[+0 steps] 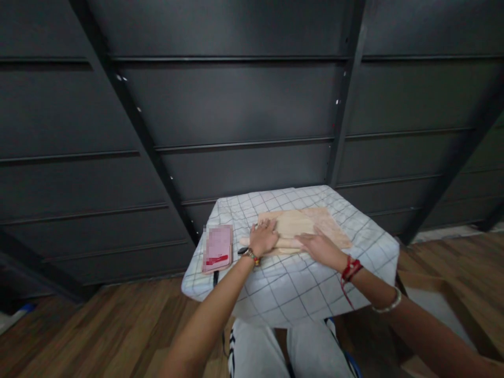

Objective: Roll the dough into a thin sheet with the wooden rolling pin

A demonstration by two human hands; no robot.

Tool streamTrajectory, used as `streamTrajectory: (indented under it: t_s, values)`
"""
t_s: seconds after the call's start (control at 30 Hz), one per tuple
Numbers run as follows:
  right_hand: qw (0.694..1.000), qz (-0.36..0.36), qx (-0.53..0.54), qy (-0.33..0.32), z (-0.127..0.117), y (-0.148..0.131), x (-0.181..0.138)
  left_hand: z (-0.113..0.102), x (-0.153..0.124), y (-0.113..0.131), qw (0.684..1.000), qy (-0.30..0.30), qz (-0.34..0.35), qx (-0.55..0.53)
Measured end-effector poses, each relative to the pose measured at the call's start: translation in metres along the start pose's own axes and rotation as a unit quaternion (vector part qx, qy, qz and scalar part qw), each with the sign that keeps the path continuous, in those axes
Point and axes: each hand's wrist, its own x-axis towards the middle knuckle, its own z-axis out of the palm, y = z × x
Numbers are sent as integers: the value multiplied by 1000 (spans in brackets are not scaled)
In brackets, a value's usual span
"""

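A thin beige sheet, paler in its middle and pinkish tan at its right side, lies on the table. Across its near part runs a pale rod-like roll; whether it is a separate rod or a rolled edge I cannot tell. My left hand lies over the left part of the roll, its fingers stretched forward and apart. At the roll's right end my right hand rests palm down, its fingers extended to the left. Both palms hide parts of the roll and sheet.
A white checked cloth covers the small table. Left of my left hand lies a phone in a pink case. Behind the table rises a dark panelled wall. An open cardboard box sits on the wooden floor at right.
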Motion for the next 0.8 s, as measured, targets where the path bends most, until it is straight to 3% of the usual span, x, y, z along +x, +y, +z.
streamTrajectory:
  t_s: [0.2, 0.4, 0.53, 0.67, 0.8]
  values:
    - [999, 50, 2, -18, -4, 25, 36, 0, 33, 2, 995, -2, -86, -50]
    - [999, -6, 24, 45, 16, 10, -4, 7, -6, 3, 999, 36, 0, 19]
    - [998, -12, 45, 52, 14, 5, -16, 2, -22, 6, 999, 35, 1, 26]
    - [1000, 8, 23, -11, -1, 20, 11, -3, 2, 7, 999, 32, -16, 4]
    - [997, 43, -20, -69, -11, 39, 49, -5, 18, 1, 994, 102, -40, -1]
